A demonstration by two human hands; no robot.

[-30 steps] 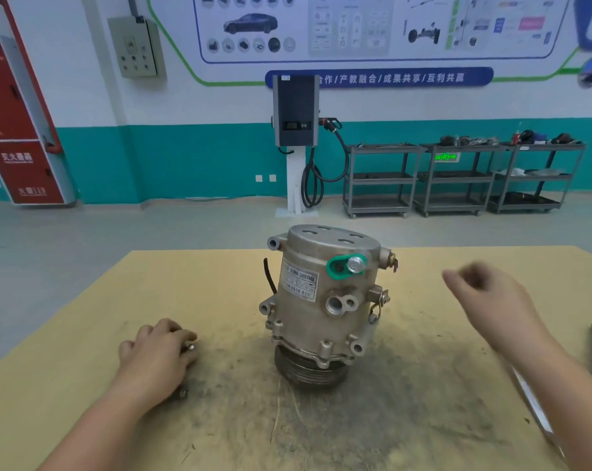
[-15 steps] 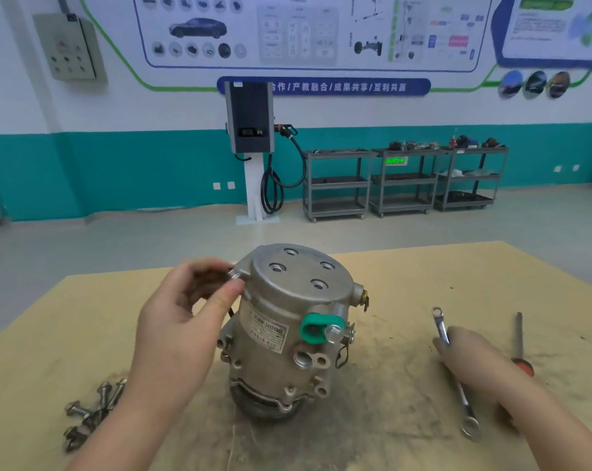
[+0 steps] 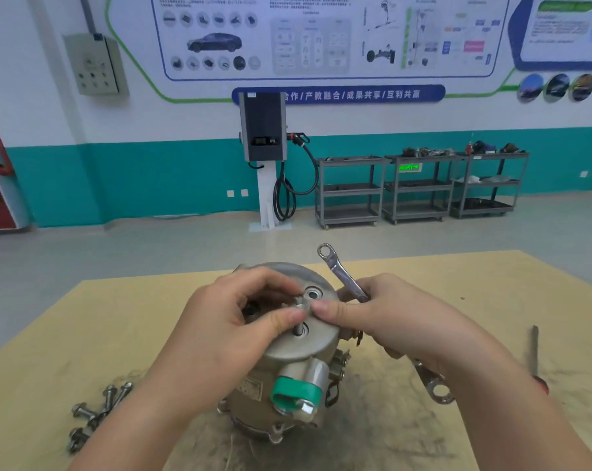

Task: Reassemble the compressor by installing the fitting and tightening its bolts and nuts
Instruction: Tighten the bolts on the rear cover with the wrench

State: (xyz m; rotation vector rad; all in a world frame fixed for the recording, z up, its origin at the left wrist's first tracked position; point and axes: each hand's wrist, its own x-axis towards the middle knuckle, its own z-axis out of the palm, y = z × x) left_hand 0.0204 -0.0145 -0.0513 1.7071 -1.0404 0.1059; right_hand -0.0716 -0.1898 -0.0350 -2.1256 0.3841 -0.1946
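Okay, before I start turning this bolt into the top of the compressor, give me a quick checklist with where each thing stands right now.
1. Bolt over a hole in the top cover: ok, its shank enters the near hole, pinched by the left hand.
2. Bolt straight, threads caught: cannot tell, the fingers hide its head.
3. Wrench ready: ok, gripped in the right hand, ring end up and clear of the bolt.
4. Compressor steady: cannot tell, it looks tilted toward the camera on the table.
5. Spare bolts within reach: ok, piled on the table to the left.
6. Second cover hole: not ok, still empty.
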